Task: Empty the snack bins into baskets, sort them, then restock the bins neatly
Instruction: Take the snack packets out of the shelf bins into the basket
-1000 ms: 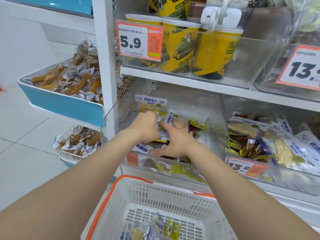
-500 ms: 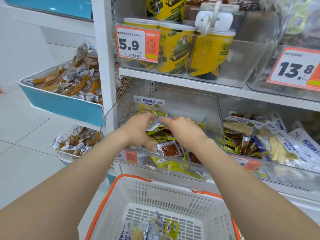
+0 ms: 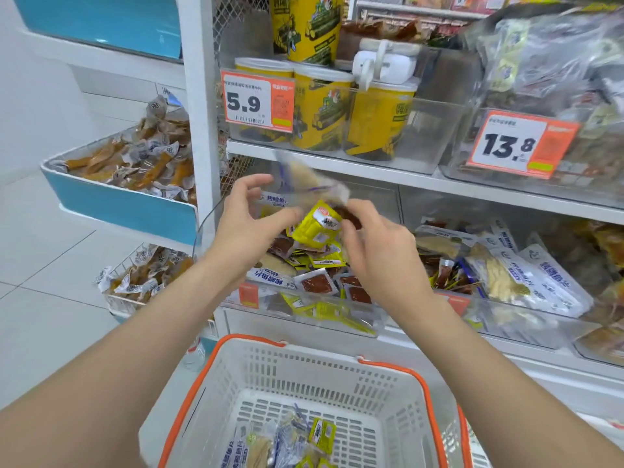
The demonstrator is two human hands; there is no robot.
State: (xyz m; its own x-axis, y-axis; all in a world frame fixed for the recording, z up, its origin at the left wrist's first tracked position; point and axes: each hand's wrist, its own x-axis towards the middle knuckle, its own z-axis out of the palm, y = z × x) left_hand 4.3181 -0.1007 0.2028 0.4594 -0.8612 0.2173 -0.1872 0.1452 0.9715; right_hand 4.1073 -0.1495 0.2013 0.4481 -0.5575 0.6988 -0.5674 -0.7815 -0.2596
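Observation:
My left hand [image 3: 248, 228] and my right hand [image 3: 380, 251] are raised over the clear snack bin [image 3: 304, 310] on the lower shelf. Together they hold a small bunch of snack packets. A blurred clear packet [image 3: 309, 184] sticks up from the bunch, over a yellow packet [image 3: 317, 226]. My left thumb and curved fingers close on the bunch from the left, and my right fingers pinch it from the right. More yellow, red and white packets [image 3: 315, 282] lie in the bin. Below stands a white basket with an orange rim [image 3: 251, 339], with a few packets [image 3: 293, 440] on its floor.
A second clear bin [image 3: 506, 275] of fish-slice packets sits to the right. Yellow cans [image 3: 320, 109] stand on the shelf above, behind a 5.9 tag [image 3: 256, 101]. A white upright [image 3: 199, 130] separates a blue tray of wrapped snacks [image 3: 128, 204] and a wire basket [image 3: 145, 275] at left.
Both hands have risen out of the bin with a bunch of packets gathered between them. The view has tilted down a little.

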